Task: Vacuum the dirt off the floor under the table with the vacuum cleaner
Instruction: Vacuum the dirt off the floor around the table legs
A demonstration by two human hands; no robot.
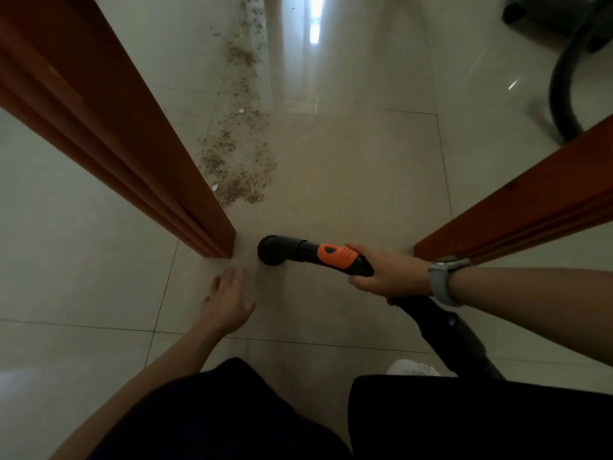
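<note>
the right hand (388,277) has its grip closed around the vacuum cleaner's black-and-orange handle (335,257), fingers wrapped over the rear of the orange part, with the black elbow nozzle (273,250) mouth-down at the tiled floor (348,167) just beside the foot of the left table leg (132,134). the left hand (227,302) holds nothing; its grip is wide, fingers spread and low over the floor near that same leg. the dirt (237,157), a long trail of brownish crumbs with a few pale flecks, lies ahead under the table, running along the inner side of the left leg and away toward the far glare; none of it is at the nozzle yet. the right table leg (530,207) stands well apart on the other side, and the hose (564,91) curves behind it toward the dark canister (557,14) at the top right.

the likely trouble: pushing forward, the nozzle could knock the left leg or scatter crumbs rather than lift them. the hose passing round the right leg could also snag and halt the reach.
</note>
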